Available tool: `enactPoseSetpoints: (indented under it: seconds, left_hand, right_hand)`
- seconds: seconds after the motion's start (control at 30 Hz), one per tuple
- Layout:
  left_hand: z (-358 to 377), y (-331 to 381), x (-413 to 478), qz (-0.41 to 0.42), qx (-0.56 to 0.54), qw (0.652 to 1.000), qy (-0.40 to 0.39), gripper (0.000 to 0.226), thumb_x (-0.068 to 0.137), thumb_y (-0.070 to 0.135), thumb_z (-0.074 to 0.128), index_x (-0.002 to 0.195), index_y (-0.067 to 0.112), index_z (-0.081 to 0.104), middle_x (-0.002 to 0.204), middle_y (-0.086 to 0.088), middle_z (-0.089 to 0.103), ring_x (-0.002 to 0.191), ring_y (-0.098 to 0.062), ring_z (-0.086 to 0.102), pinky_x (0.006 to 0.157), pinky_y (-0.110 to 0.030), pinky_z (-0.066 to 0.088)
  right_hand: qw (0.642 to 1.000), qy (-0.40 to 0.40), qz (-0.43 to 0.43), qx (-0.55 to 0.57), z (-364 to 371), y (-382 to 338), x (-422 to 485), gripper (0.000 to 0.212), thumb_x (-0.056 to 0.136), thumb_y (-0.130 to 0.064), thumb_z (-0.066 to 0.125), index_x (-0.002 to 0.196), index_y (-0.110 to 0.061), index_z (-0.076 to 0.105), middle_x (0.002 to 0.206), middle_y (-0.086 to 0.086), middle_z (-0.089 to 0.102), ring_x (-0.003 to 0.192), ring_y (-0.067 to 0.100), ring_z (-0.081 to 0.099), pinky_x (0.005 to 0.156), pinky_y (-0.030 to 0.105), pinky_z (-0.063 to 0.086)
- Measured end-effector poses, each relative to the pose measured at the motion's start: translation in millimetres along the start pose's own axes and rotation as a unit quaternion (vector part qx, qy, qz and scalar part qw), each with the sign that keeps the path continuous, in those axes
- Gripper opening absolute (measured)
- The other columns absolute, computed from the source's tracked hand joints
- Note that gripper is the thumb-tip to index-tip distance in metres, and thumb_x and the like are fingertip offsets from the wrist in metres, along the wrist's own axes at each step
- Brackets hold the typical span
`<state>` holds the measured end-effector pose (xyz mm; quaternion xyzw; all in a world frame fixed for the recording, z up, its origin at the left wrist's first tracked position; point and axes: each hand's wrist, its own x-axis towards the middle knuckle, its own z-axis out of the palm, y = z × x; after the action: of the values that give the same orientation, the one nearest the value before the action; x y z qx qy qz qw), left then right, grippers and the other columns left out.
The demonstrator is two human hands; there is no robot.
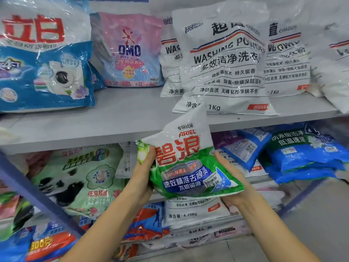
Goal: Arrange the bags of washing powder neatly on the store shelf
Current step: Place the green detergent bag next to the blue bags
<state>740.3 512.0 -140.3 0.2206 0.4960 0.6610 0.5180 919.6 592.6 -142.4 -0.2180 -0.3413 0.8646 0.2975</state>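
Note:
A green and white Ariel bag (pixel 186 159) hangs in the air in front of the grey upper shelf (pixel 124 120), tilted with its white top toward the shelf. My left hand (pixel 145 167) grips its left edge, thumb on the front. My right hand (pixel 229 178) holds its right side and underside, fingers partly hidden behind the bag. On the shelf stand a large white washing powder bag (pixel 222 63), more white bags (pixel 287 59) behind and beside it, a pink OMO bag (pixel 128 52) and a big blue and white bag (pixel 43 55).
A bare strip of upper shelf lies between the blue bag and the white bags. Below it lie blue bags (pixel 302 154), a pale green bag (pixel 83 176) and a white 4.28 kg bag (pixel 192 210). A blue upright post (pixel 37 190) slants at left.

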Motion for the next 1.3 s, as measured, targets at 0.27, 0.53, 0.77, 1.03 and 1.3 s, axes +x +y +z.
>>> enactPoseSetpoints:
  seconds: [0.27, 0.53, 0.77, 1.03, 1.3]
  left_hand:
    - [5.2, 16.0, -40.8, 0.046, 0.046, 0.998, -0.001, 0.037, 0.066, 0.041, 0.054, 0.099, 0.026, 0.06, 0.082, 0.005, 0.075, 0.073, -0.012, 0.072, 0.06, -0.029, 0.053]
    - [18.4, 97.3, -54.8, 0.228, 0.144, 0.963, 0.01, 0.019, 0.062, 0.039, 0.059, 0.07, 0.024, 0.067, 0.071, 0.005, 0.074, 0.065, -0.01, 0.07, 0.061, -0.026, 0.053]
    - [11.2, 163.6, -29.9, 0.346, 0.26, 0.899, 0.064, 0.008, 0.083, 0.035, 0.06, 0.081, 0.028, 0.06, 0.066, 0.022, 0.069, 0.064, 0.005, 0.066, 0.055, -0.008, 0.049]
    - [-25.4, 175.6, 10.8, 0.353, 0.227, 0.898, 0.129, 0.013, 0.081, 0.021, 0.068, 0.083, 0.023, 0.056, 0.065, 0.013, 0.069, 0.064, 0.005, 0.066, 0.053, -0.01, 0.048]
    - [-41.3, 173.2, 18.6, 0.344, 0.199, 0.908, 0.132, 0.011, 0.083, 0.029, 0.058, 0.079, 0.023, 0.05, 0.079, 0.003, 0.064, 0.083, -0.019, 0.063, 0.078, -0.032, 0.049]
  right_hand:
    - [0.936, -0.021, -0.016, -0.35, 20.3, -32.1, -3.4, 0.063, 0.071, -0.06, 0.063, 0.121, -0.023, 0.053, 0.112, -0.01, 0.068, 0.104, 0.013, 0.064, 0.088, 0.027, 0.051]
    - [0.905, -0.039, -0.188, -0.379, 81.4, -54.5, 12.1, 0.076, 0.062, -0.076, 0.055, 0.109, -0.015, 0.057, 0.108, -0.003, 0.07, 0.101, 0.012, 0.066, 0.084, 0.026, 0.053]
    - [0.913, -0.025, -0.238, -0.331, 147.5, -90.0, 54.0, 0.025, 0.089, -0.038, 0.048, 0.089, -0.015, 0.06, 0.075, -0.009, 0.073, 0.072, 0.005, 0.069, 0.07, 0.019, 0.054]
    - [0.944, -0.017, -0.179, -0.276, 170.8, -93.5, 97.3, 0.021, 0.096, -0.022, 0.043, 0.086, -0.009, 0.056, 0.073, -0.003, 0.07, 0.074, 0.012, 0.063, 0.077, 0.025, 0.051]
    - [0.934, 0.04, -0.194, -0.298, 178.6, -88.0, 122.5, 0.022, 0.097, -0.027, 0.043, 0.088, -0.012, 0.056, 0.083, 0.002, 0.067, 0.076, 0.016, 0.063, 0.082, 0.035, 0.051]
